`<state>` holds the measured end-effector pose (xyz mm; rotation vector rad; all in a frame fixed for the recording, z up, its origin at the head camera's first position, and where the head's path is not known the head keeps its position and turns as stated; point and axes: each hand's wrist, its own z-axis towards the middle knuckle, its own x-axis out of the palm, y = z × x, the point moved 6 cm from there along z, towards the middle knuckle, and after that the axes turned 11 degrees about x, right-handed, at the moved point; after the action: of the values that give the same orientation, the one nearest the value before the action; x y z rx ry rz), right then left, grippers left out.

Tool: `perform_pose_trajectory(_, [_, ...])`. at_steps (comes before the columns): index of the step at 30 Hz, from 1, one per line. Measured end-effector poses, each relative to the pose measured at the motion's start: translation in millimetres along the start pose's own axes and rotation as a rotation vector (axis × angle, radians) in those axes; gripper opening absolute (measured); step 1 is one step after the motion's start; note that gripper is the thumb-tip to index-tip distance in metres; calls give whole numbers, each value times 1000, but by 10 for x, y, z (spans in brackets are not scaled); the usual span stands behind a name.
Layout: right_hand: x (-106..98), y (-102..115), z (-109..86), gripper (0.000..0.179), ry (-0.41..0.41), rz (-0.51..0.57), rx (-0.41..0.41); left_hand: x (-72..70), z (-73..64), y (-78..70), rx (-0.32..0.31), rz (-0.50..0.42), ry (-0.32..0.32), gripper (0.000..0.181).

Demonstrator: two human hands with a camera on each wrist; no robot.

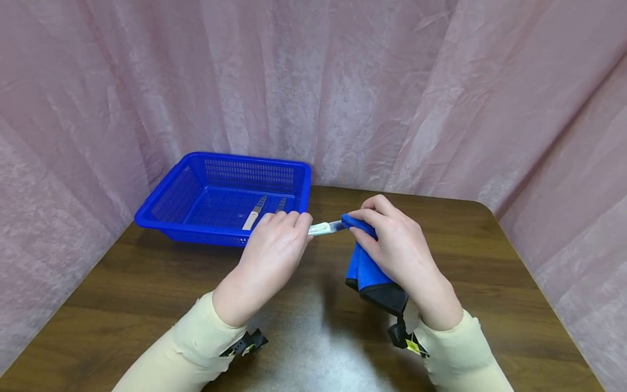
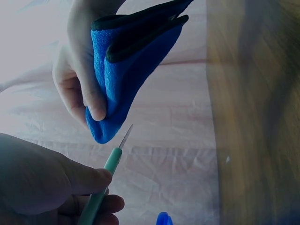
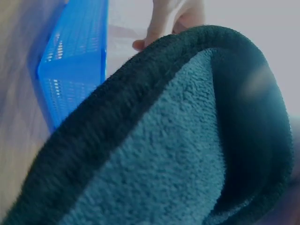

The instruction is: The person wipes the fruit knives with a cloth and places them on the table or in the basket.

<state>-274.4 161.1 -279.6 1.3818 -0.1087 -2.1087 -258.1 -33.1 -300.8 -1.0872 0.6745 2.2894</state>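
Note:
My left hand (image 1: 280,239) grips a small knife (image 1: 320,228) by its pale green handle, thumb along the side. Its short blade points right, toward my other hand. Between thumb and fingers, my right hand (image 1: 399,239) pinches a folded blue cloth (image 1: 364,267) with black edging, which hangs down below the palm. In the head view the cloth's pinched end overlaps the blade's front part. From the left wrist, the blade tip shows close beside the cloth (image 2: 124,84). Folds of cloth (image 3: 164,140) fill most of the right wrist view and hide the right fingers there.
A blue plastic basket (image 1: 176,224) with slotted walls stands on the wooden table (image 1: 161,283) at the back left. Inside lie a pale-handled knife (image 1: 254,212) and a second blade (image 1: 281,205), partly hidden by my left hand. Pink curtains (image 1: 343,98) hang behind the table.

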Motion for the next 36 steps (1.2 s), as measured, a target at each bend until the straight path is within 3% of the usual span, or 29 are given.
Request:
perform_pose_trajectory(14, [91,139,28,25,7,5,-66,-23,1,0,9,-14,21,29])
perform_pose_trajectory(30, [118,166,7,23,-16,-18,-91,-111,2,-18,23,-24,-43,30])
perform_pose_trajectory(36, [93,155,26,24,-9,-21,-78,-147,10,-10,14,-39,-37,26])
